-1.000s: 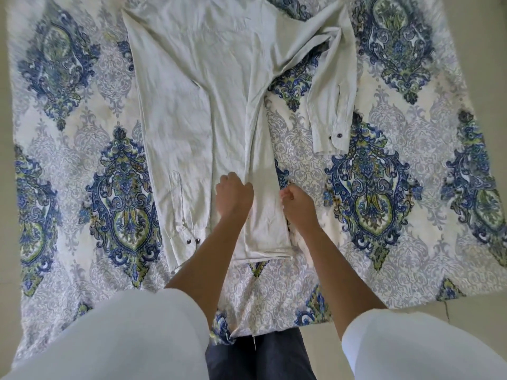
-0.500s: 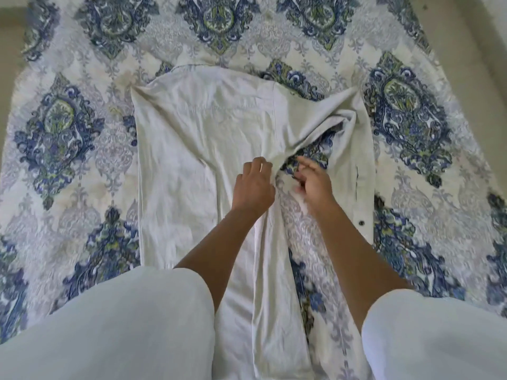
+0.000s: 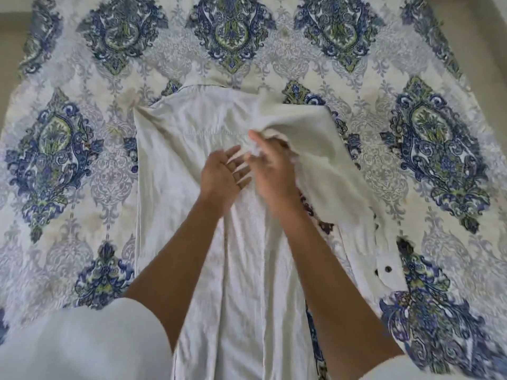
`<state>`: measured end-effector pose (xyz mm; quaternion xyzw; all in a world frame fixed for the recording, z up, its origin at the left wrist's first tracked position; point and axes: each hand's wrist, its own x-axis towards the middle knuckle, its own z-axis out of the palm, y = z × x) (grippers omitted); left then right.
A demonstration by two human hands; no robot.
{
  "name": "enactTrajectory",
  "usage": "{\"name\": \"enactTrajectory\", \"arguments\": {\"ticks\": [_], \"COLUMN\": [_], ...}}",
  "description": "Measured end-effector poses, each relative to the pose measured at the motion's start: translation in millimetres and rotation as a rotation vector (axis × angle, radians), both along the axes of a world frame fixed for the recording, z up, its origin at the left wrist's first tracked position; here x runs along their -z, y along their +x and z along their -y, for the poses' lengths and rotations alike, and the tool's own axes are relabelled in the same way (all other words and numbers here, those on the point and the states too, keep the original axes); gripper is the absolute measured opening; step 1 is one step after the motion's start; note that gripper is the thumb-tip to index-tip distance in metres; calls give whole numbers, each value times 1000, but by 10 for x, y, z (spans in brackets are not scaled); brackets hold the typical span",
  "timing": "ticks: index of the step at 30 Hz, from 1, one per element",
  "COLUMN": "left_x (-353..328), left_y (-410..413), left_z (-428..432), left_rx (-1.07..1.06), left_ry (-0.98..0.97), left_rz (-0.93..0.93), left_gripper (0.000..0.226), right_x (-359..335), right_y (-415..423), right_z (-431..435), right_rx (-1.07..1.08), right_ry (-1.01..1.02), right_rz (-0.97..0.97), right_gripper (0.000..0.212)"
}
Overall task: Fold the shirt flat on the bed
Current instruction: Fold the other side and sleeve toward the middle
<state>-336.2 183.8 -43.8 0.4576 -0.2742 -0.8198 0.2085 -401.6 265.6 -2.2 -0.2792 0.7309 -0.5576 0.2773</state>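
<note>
Head view. We see the shirt [image 3: 192,165], pale cream, lying lengthwise at the centre of the frame on a bedspread [image 3: 68,160] printed with blue and green medallions. Its collar [image 3: 208,85] points to 12 o'clock and its body runs down to 6 o'clock, passing out of frame there. The side toward 9 o'clock shows a straight folded edge.

The left hand [image 3: 223,176] hovers just left of centre over the chest of the shirt, fingers straight and spread, grasping nothing; we cannot tell whether it touches the cloth. The right hand [image 3: 274,174], blurred, sits just beside it toward 3 o'clock, the fingertips of the two nearly meeting. It grasps the shirt where the cloth bunches at the shoulder, and the shirt sleeve [image 3: 315,149] is raised off the bedspread at 1 to 2 o'clock.

From there the shirt sleeve falls toward 4 o'clock, ending in a cuff [image 3: 386,281] with a dark button [image 3: 388,269], flat on the bedspread.

The person's white sleeves [image 3: 82,344] fill the corners at 7 and 5 o'clock.
</note>
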Motion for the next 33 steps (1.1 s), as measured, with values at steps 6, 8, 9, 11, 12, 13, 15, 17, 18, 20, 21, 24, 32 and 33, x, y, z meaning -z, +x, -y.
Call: {"name": "enactTrajectory", "arguments": {"ticks": [6,8,9,11,12,13,15,17,18,20,21,24,32,33], "left_x": [-17,-10,-18,-55,-68,-54,-29,30,65,92,100,51,-435,-449], "left_y": [362,362,340,273,245,232,233,273,297,345,371,459,856,975], "left_z": [431,494,496,435,378,310,131,-79,-182,-375,-458,-656,-625,-514], "left_rx": [86,95,102,158,199,229,279,339,367,371,348,298,241,232], "left_ry": [46,-29,-88,-283,-419,-567,-831,-1034,-1094,-1177,-1204,-1249,-120,-66], "left_rz": [92,214,274,415,503,589,745,860,897,932,929,861,199,135], "left_gripper": [55,49,42,30,30,35,45,54,58,58,55,43,55,59], "right_x": [178,107,68,65,113,170,305,413,461,509,493,296,-389,-410], "right_y": [416,392,343,148,13,-149,-432,-600,-634,-644,-633,-503,554,694], "right_z": [378,282,203,13,-95,-221,-487,-720,-809,-904,-921,-943,-618,-553], "right_rx": [-580,-521,-416,-114,15,99,146,121,111,124,143,119,-373,-485], "right_ry": [472,485,482,517,563,631,860,1042,1061,996,915,649,263,261], "right_rz": [-281,-264,-241,-261,-311,-352,-377,-291,-266,-252,-242,-128,59,65], "right_gripper": [30,24,23,23,24,28,43,61,65,54,36,31,22,23]}}
